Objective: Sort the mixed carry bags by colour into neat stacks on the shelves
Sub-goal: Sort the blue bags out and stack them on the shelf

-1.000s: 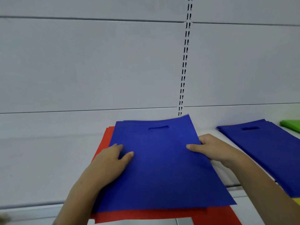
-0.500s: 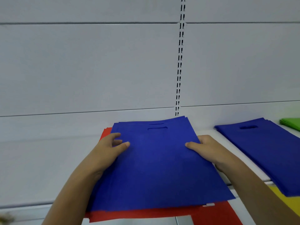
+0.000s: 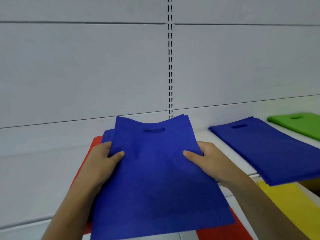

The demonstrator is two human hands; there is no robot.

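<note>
Two hands [image 3: 102, 163] [image 3: 206, 160], one blue bundle [image 3: 155, 179]

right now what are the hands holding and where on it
Both hands grip a bundle of blue bags by its side edges: left hand on the left edge, right hand on the right, thumbs on top.

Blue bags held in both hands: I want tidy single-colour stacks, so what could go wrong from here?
1. The held blue bags are fanned at their top corners and only pinched at the sides by the left hand and right hand; some could slip or land uneven.
2. They hang over the red bags; setting them down here would mix colours.
3. The blue stack overhangs the shelf edge above the yellow bags; adding more might tip it.
</note>
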